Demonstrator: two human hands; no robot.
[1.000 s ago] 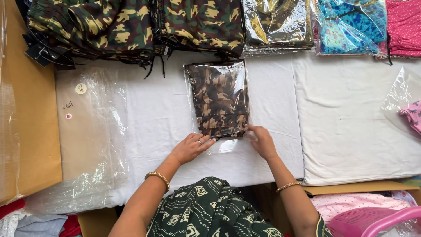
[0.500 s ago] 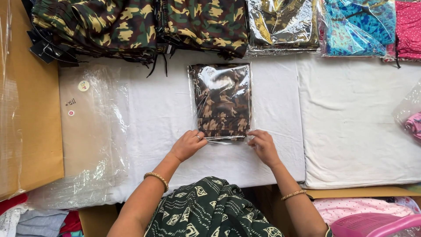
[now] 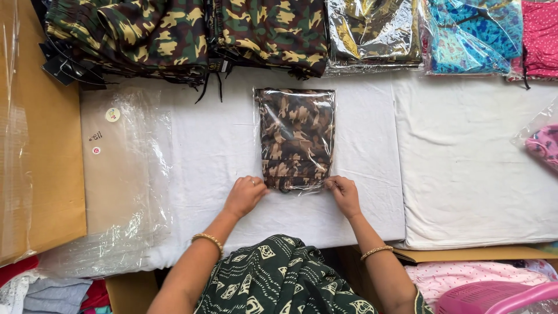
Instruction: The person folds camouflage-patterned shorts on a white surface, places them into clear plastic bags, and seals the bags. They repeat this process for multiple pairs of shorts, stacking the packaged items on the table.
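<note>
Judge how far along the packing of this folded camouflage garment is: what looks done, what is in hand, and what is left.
Done: the folded camouflage garment lies flat inside its clear bag on the white cloth. In hand: the left hand and right hand press the bag's near end, which seems not yet sealed. Left, probably: closing that end. Unbagged camouflage garments lie along the far edge, and empty bags wait at the left.

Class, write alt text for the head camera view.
Two hands, left hand and right hand, press the near end of a bagged camouflage garment on a white cloth. Folded camouflage clothes lie stacked beyond it.
</note>
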